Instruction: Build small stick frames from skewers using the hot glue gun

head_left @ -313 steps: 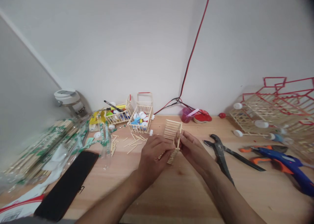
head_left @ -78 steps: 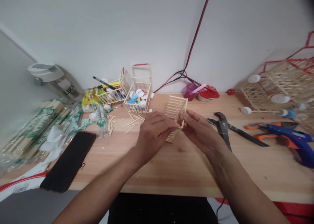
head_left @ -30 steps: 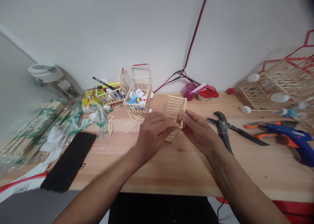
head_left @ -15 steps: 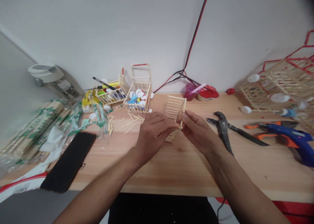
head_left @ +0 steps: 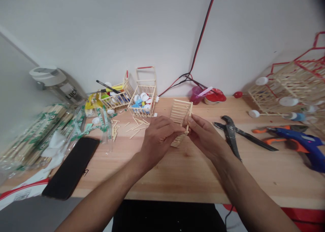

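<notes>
A small frame of pale wooden sticks (head_left: 180,112) is held just above the wooden table (head_left: 177,174) at its middle. My left hand (head_left: 158,139) pinches its lower part from the left, fingers closed. My right hand (head_left: 205,137) grips the frame's right upright stick, thumb and fingers pressed on it. The frame's lower end is partly hidden behind my fingers.
Black pliers (head_left: 230,130) and a blue glue gun (head_left: 299,140) lie to the right. Stick baskets with bottle caps (head_left: 143,101) and loose sticks (head_left: 134,125) sit at the back left. A black phone (head_left: 71,166) and wrapped chopstick packs (head_left: 38,133) are at the left. Large stick carts (head_left: 291,86) stand far right.
Both hands have held the stick frame in nearly the same place over the last second. Nothing else has moved.
</notes>
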Tool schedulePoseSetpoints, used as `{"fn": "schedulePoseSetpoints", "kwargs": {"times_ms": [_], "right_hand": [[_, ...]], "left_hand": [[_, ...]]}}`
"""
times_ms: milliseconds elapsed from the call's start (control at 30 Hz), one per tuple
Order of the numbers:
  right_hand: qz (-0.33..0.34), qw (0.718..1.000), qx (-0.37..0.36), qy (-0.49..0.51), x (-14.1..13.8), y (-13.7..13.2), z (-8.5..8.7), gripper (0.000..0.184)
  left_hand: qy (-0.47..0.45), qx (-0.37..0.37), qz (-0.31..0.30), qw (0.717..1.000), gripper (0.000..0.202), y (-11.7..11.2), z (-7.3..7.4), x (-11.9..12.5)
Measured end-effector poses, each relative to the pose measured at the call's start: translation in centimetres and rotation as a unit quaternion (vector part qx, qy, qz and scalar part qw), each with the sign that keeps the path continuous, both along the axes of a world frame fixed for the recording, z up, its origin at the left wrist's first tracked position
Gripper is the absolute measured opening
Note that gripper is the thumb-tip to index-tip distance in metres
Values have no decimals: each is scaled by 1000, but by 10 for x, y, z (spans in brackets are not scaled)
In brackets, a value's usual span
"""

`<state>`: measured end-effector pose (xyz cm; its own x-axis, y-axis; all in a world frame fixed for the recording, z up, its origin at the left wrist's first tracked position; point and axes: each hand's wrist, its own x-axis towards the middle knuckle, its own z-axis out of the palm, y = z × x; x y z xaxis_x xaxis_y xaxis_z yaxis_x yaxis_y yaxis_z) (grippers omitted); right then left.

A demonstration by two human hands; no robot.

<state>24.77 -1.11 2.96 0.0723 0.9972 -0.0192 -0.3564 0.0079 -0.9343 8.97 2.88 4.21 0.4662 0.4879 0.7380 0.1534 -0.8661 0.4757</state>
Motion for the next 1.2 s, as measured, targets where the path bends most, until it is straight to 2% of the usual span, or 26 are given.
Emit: {"fn": "schedulePoseSetpoints", "kwargs": {"times_ms": [600, 833, 1200], "right_hand": [[3, 1000, 8, -16, 0, 0, 4, 28], [14, 1000, 17, -1, 3, -1, 2, 25], [8, 999, 11, -40, 5, 0, 1, 27]], "left_hand": [[19, -40, 26, 999, 9, -3, 5, -1], [44, -27, -26, 998, 9, 4, 8, -1], [63, -49, -35, 996, 11, 7, 12, -2]]}}
